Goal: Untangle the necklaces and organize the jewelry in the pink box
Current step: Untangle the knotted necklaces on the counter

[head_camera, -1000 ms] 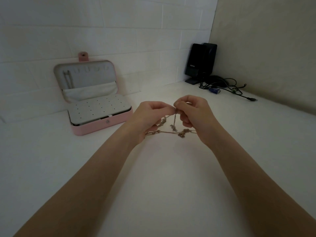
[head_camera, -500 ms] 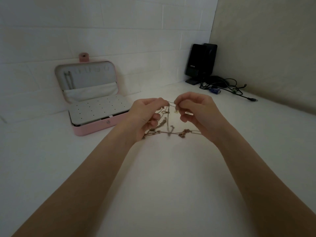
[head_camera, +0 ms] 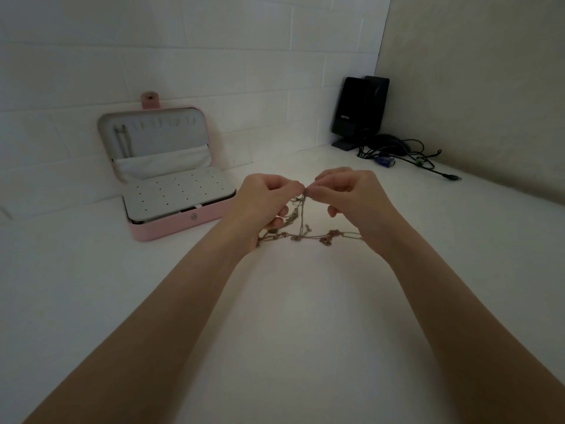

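My two hands meet over the middle of the white surface point(head_camera: 275, 347), fingertips nearly touching. My left hand point(head_camera: 266, 203) has thumb and forefinger closed in a pinch on the top of the tangled necklaces point(head_camera: 301, 221), with its lower fingers curled under and more chain bunched against the palm. My right hand point(head_camera: 351, 200) pinches the same high point from the other side, its other fingers folded loosely inward. From that pinch a strand drops straight down to a longer run of chain that stretches sideways between my two wrists, with small charms or clasps knotted along it; I cannot tell how many separate necklaces are in the tangle. The chains hang just above the surface, and I cannot tell whether the lowest part touches it.

The pink box point(head_camera: 171, 191) sits at about 10 o'clock from my hands, well apart from them, backed against the white brick wall point(head_camera: 214, 56). It is open, lid upright, showing a pale lining with a row of hooks and a pocket; a thin chain point(head_camera: 121, 142) hangs at the lid's left side. The base holds a pale panel dotted with small holes.

At about 2 o'clock, in the corner, stand black speakers point(head_camera: 360, 111) with a heap of dark cables point(head_camera: 406, 151) beside them.
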The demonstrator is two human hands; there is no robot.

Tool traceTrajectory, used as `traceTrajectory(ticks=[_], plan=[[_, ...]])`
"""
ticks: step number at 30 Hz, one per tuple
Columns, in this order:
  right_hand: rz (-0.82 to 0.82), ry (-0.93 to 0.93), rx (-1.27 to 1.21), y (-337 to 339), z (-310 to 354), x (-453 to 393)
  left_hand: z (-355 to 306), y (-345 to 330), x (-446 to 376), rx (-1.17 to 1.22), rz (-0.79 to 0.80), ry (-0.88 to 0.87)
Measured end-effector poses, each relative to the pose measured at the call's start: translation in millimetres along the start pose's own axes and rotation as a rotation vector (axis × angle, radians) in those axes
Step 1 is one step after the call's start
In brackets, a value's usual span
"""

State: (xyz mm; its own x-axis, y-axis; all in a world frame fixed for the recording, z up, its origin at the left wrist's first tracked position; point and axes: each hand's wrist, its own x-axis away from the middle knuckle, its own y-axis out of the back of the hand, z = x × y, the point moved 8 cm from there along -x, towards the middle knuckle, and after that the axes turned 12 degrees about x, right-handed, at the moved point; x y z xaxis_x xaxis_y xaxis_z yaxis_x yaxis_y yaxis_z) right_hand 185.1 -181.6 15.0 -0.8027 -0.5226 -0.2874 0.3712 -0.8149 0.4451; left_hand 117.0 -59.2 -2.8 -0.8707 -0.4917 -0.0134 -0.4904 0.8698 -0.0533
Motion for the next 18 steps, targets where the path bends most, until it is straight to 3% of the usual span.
traceTrajectory(ticks=[9,14,18], plan=[[0.079,-0.099,-0.067,-5,-12,1,1,-3,0,-0.019,0.045,-0.005],[0.116,-0.109,-0.136,-6,-14,1,4,-9,3,0.040,0.148,0.059],[0.190,-0.072,-0.045,-13,-9,2,5,-14,5,-0.025,0.199,0.081]])
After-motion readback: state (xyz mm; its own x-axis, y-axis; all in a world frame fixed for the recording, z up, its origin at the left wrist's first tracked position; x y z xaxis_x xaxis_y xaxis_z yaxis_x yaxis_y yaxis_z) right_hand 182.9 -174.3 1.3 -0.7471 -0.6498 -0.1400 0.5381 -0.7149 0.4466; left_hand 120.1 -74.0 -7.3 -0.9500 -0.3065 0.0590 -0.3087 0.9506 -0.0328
